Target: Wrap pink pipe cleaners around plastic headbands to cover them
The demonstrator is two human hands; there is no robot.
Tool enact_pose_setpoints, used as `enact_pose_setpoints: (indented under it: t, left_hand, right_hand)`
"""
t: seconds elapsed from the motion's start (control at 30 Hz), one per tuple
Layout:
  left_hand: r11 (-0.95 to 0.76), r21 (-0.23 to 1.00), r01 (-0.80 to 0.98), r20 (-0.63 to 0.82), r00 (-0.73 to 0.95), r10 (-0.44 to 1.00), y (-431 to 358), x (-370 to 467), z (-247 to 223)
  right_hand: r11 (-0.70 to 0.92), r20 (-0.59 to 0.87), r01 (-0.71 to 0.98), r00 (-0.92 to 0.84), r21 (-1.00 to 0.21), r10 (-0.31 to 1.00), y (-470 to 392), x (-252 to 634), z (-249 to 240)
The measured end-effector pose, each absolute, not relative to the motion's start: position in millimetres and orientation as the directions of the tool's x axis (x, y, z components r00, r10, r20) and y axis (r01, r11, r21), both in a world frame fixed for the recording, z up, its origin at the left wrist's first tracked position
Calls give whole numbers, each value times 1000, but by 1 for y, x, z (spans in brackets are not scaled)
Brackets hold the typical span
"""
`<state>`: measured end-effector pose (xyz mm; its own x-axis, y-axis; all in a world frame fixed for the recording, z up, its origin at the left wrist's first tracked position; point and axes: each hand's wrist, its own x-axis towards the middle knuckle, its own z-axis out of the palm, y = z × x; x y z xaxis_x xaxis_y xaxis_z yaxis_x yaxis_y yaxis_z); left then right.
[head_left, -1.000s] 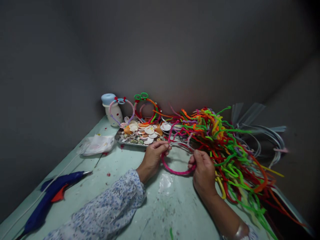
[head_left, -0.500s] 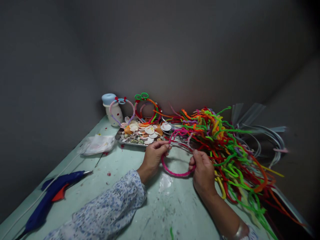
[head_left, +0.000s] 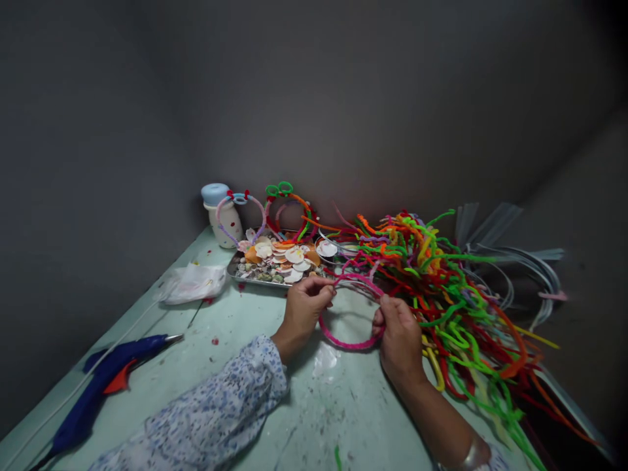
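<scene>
— Dark grey wall [head_left: 343, 98] behind, pale green table [head_left: 235, 405] below.

— And between the hands?

— One fuzzy pink hoop [head_left: 350, 345], held over the middle of the table. Left hand [head_left: 303, 315] with thumb and forefinger pinched together at its left side; right hand [head_left: 401, 337] curled closed around its right side.

— How far along?

— Pink covering along the near arc. Pink on the far arc too, with a thin pale strip visible just under it; impossible to tell whether wound tight or loose. Probably well advanced, but no loops on top yet.

— Anything for comparison?

— Far left, by a tray [head_left: 260, 283] of shells [head_left: 294, 255]: looped hoops [head_left: 279, 189], seemingly complete. Right: a tangled heap of bright fuzzy stems [head_left: 454, 314]; far right, bare pale bands [head_left: 547, 278]. Near left: a blue glue gun [head_left: 105, 379], out of hand.
</scene>
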<state>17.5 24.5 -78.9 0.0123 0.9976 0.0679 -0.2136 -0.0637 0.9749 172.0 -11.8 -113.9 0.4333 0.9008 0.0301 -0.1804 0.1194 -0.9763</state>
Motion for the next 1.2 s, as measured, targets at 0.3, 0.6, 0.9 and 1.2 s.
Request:
enact_pose_setpoints:
  t: [0.3, 0.6, 0.9, 1.2]
  left_hand:
    - [-196, 980, -40, 195, -26, 980, 22, 18, -86]
    - [-99, 985, -143, 107, 43, 993, 20, 16, -79]
    - [210, 892, -400, -112, 255, 960, 29, 12, -78]
    - [364, 851, -377, -199, 411, 890, 31, 8, -78]
  right_hand:
    - [118, 22, -197, 432, -973, 901, -12, 172, -117]
    - [99, 16, -157, 458, -983, 889, -13, 173, -117]
    - [116, 20, -197, 434, -973, 901, -11, 173, -118]
    - [97, -5, -214, 431, -972, 902, -13, 172, -115]
